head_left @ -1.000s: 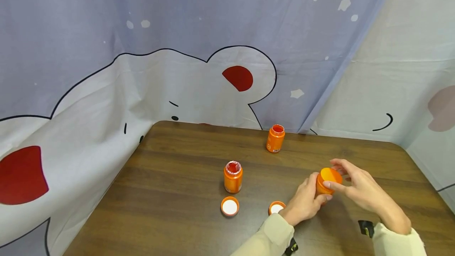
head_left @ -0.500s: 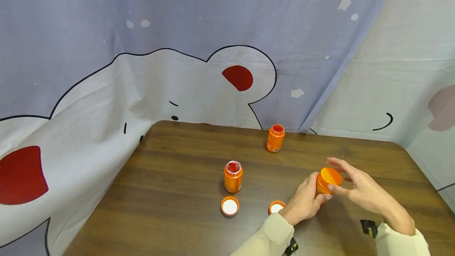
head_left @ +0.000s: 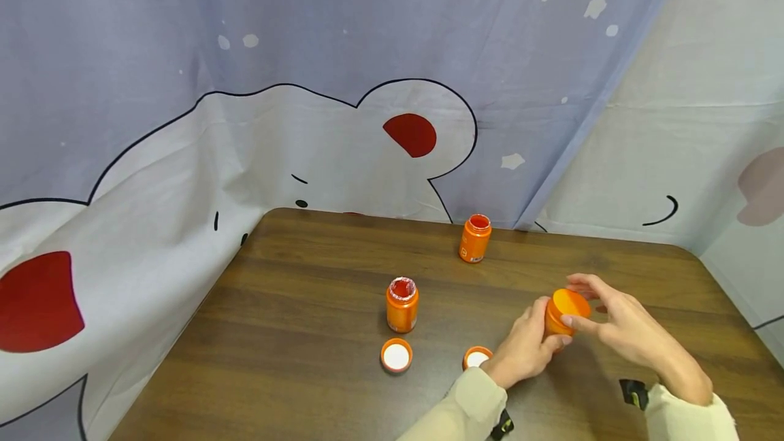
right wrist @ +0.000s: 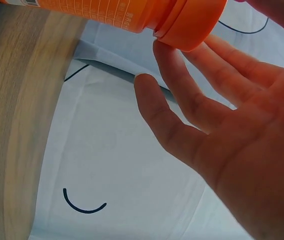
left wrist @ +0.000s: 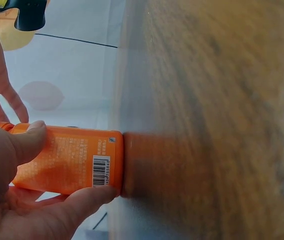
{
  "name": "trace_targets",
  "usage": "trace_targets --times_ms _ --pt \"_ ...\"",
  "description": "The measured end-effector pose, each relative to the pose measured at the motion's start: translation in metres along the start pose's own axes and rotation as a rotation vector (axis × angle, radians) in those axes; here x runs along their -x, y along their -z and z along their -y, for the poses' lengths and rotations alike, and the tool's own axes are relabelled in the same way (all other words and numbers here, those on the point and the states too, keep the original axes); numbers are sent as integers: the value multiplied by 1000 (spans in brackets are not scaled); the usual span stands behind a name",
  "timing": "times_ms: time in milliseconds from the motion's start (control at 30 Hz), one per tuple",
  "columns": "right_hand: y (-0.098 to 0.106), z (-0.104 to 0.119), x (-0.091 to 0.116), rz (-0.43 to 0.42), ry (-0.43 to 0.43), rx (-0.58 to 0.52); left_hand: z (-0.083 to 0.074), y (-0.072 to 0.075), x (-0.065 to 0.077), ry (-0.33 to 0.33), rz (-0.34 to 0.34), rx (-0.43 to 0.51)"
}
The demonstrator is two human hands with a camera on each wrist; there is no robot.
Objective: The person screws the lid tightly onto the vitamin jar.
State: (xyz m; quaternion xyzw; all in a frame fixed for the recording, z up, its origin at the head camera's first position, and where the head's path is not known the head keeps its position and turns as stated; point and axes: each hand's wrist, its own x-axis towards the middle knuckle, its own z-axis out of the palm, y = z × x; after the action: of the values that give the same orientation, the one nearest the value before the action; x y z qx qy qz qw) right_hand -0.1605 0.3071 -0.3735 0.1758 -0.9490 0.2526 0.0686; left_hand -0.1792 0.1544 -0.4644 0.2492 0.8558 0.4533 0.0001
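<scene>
Head view: one held jar (head_left: 554,324), orange, stood upright at the right of the table (head_left: 306,291). Left hand (head_left: 520,347): curled round its body. Right hand (head_left: 627,329): thumb on the near side of the orange cap (head_left: 570,302), fingers curved about its far side, a loose pinch. Step in hand, by judgement: turning this cap, more likely to loosen it, since two other jars were uncapped. The next move called for a steady left hold and a fresh turn or lift by the right. Also listed: middle jar (head_left: 401,312), upright, open, reddish inside, whitish ragged rim; back jar (head_left: 474,242), upright, open, reddish inside. Contents of both: not distinguishable. Left loose cap (head_left: 396,356) and right loose cap (head_left: 477,358), white linings up, the latter partly hidden by the left arm.

Left wrist view: body with barcode label (left wrist: 101,170), between thumb and fingers; base apparently on the table, though blur there left this unsure.

Right wrist view: cap seated on the neck, contents concealed; fingertips at its rim, one finger standing free.
</scene>
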Motion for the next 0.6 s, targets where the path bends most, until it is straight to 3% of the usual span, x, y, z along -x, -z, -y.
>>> trace_targets --times_ms 267,600 --pt "-1 -1 -1 -10 -13 1 1 1 1 1 9 5" --pt "1 2 3 62 35 -73 0 2 1 -1 14 -7"
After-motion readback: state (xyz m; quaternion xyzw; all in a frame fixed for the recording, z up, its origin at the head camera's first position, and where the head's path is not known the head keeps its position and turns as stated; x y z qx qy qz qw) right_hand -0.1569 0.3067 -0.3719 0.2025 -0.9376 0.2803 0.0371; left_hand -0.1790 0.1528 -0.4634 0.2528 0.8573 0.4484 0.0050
